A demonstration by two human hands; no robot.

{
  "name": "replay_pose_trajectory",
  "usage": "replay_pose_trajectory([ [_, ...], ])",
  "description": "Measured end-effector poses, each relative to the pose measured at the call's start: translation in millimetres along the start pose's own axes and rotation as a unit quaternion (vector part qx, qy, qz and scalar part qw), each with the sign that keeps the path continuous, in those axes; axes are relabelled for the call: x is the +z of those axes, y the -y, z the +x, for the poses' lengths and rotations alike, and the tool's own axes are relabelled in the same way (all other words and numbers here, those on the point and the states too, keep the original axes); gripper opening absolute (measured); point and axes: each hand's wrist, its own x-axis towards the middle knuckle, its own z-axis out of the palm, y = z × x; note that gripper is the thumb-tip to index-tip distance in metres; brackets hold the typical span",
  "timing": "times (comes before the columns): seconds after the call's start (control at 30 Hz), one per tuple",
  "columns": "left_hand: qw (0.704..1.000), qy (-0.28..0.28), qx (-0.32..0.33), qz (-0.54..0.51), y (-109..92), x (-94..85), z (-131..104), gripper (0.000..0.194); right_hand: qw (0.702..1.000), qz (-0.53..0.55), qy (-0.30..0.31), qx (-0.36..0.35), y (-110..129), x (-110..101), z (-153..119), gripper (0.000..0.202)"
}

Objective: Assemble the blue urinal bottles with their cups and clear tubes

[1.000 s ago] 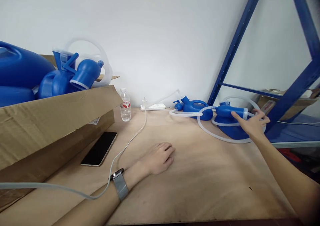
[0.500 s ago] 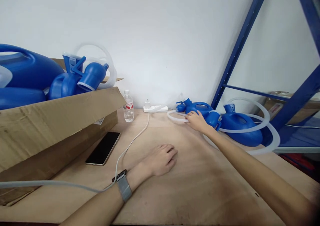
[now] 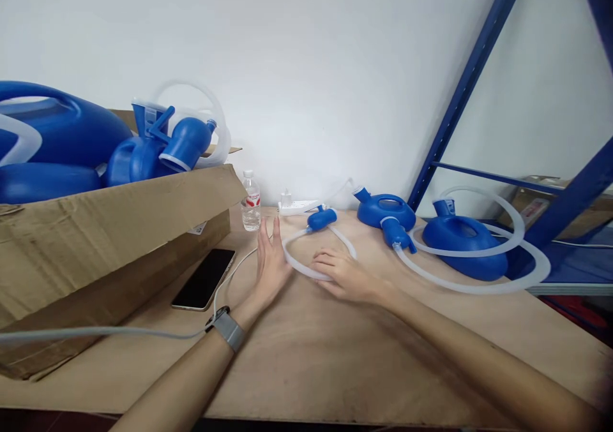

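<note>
- the right hand (image 3: 342, 275) curls its fingers around the clear hose (image 3: 295, 265), grasping its near side
- the left hand (image 3: 272, 263) is released, fingers extended, just beside the hose's left curve; whether they touch, i cannot tell
- the hose loops above or on the bench (image 3: 306, 368), joined to a blue fitting (image 3: 322, 219) near the power strip (image 3: 297, 208)
- two blue jugs (image 3: 483, 267) rest to the right

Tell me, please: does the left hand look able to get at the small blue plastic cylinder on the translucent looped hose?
Probably yes: the left hand is open nearby, and only the hose curves between it and the cylinder.
</note>
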Motion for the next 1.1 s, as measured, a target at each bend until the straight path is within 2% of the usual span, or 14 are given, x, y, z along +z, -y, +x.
replay_pose_trajectory([
  [0.03, 1.0, 0.022, 0.01, -0.006, 3.0, 0.9, -0.5, 0.096, 1.0, 0.026, -0.001, 0.001, 2.4, -4.5, -1.1, 0.028],
  [0.1, 0.997, 0.072, 0.029, -0.016, 4.7, 4.4, -2.8, 0.064, 0.996, 0.08, -0.028, 0.024, -8.0, -15.0, -1.2, 0.035],
  [0.17, 0.994, 0.106, 0.014, -0.03, 1.2, 8.1, -5.4, 0.029, 0.984, 0.112, -0.097, 0.103, -39.9, -26.6, 1.7, 0.034],
  [0.2, 0.992, 0.117, -0.004, -0.04, -1.8, 9.2, -6.4, 0.023, 0.969, 0.097, -0.151, 0.172, -62.3, -32.2, 3.9, 0.035],
  [0.27, 0.988, 0.131, -0.041, -0.068, -8.4, 9.1, -7.0, 0.022, 0.918, 0.025, -0.229, 0.323, -112.6, -42.3, 9.0, 0.035],
  [0.3, 0.986, 0.132, -0.059, -0.082, -11.3, 7.9, -6.6, 0.021, 0.894, -0.007, -0.238, 0.381, -136.9, -46.5, 11.7, 0.042],
  [0.37, 0.981, 0.122, -0.1, -0.108, -15.3, 4.0, -4.4, 0.02, 0.863, -0.043, -0.227, 0.448, -176.7, -52.8, 17.9, 0.069],
  [0.43, 0.976, 0.091, -0.148, -0.131, -16.8, -0.2, -1.5, 0.022, 0.879, -0.059, -0.195, 0.431, -199.8, -56.2, 27.0, 0.088],
  [0.5, 0.973, 0.051, -0.17, -0.151, -16.4, -3.1, 0.9, 0.027, 0.904, -0.068, -0.174, 0.385, -206.6, -57.3, 40.7, 0.084],
  [0.63, 0.971, -0.016, -0.172, -0.166, -13.8, -3.7, 1.8, 0.036, 0.925, -0.072, -0.176, 0.33, -190.3, -58.4, 75.1, 0.035],
  [0.77, 0.975, -0.066, -0.153, -0.147, -11.8, -2.2, 0.4, 0.055, 0.934, -0.119, -0.174, 0.289, -150.1, -67.2, 94.9, 0.031],
  [0.9, 0.983, -0.071, -0.125, -0.114, -10.7, -2.7, 0.8, 0.067, 0.944, -0.179, -0.133, 0.243, -89.2, -85.7, 95.7, 0.032],
  [1.0, 0.985, -0.074, -0.104, -0.112, -11.5, -4.3, 2.9, 0.074, 0.953, -0.186, -0.1, 0.218, -43.4, -98.4, 93.5, 0.03],
  [1.1, 0.984, -0.099, -0.07, -0.129, -13.2, -8.0, 5.3, 0.073, 0.965, -0.153, -0.077, 0.196, -9.8, -107.2, 91.9, 0.027],
])
